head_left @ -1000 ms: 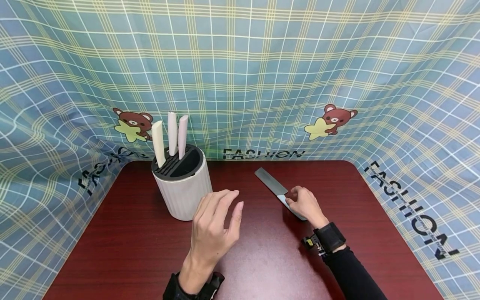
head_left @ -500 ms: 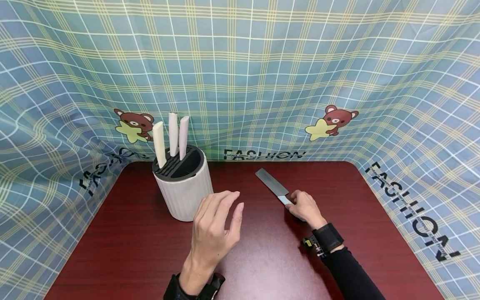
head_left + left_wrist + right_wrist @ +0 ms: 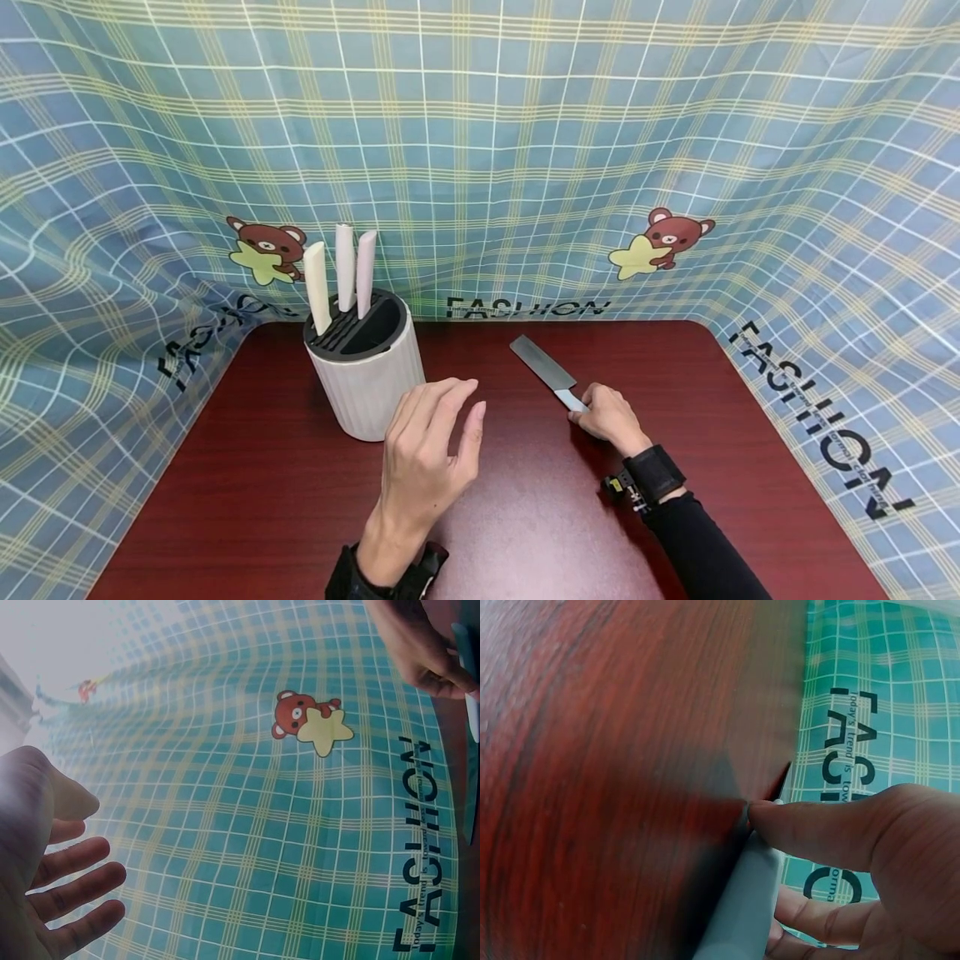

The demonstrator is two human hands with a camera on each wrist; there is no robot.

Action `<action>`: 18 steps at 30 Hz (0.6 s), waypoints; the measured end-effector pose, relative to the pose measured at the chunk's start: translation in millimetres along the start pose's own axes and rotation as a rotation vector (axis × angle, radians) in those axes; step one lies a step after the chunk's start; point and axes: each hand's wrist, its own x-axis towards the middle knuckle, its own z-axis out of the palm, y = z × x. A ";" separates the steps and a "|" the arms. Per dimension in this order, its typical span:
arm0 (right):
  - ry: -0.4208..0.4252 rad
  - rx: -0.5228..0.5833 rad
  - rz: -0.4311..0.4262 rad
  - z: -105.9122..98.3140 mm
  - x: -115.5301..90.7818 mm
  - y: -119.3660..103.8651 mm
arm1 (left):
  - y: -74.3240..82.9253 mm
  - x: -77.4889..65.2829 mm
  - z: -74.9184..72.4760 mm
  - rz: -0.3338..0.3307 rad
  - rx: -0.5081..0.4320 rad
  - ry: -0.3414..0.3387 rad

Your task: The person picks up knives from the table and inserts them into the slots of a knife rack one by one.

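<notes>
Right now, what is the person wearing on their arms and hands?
Both hands are bare: no gloves or rings show. The right hand has a black strap round its wrist, with a small device with a yellow mark on it, above a black sleeve. The left hand has a black wrist mount.

We read this as a staged recording corner, not a real kitchen: a checked bear-print cloth (image 3: 525,150) walls off the whole upper frame around a dark red bench (image 3: 262,500), knife block (image 3: 366,375) centre left.
</notes>
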 end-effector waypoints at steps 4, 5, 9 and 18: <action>-0.006 -0.012 0.003 1.1 1.6 0.7 | -0.8 1.4 0.2 0.015 0.000 -0.005; -0.007 -0.014 0.003 1.2 1.9 0.7 | -0.8 1.6 0.3 0.016 0.000 -0.007; -0.011 -0.026 -0.006 1.9 2.9 0.0 | -0.3 1.7 0.3 0.016 0.003 -0.016; 0.037 -0.049 -0.069 3.5 3.3 2.2 | 0.8 0.9 -0.4 0.019 0.015 -0.020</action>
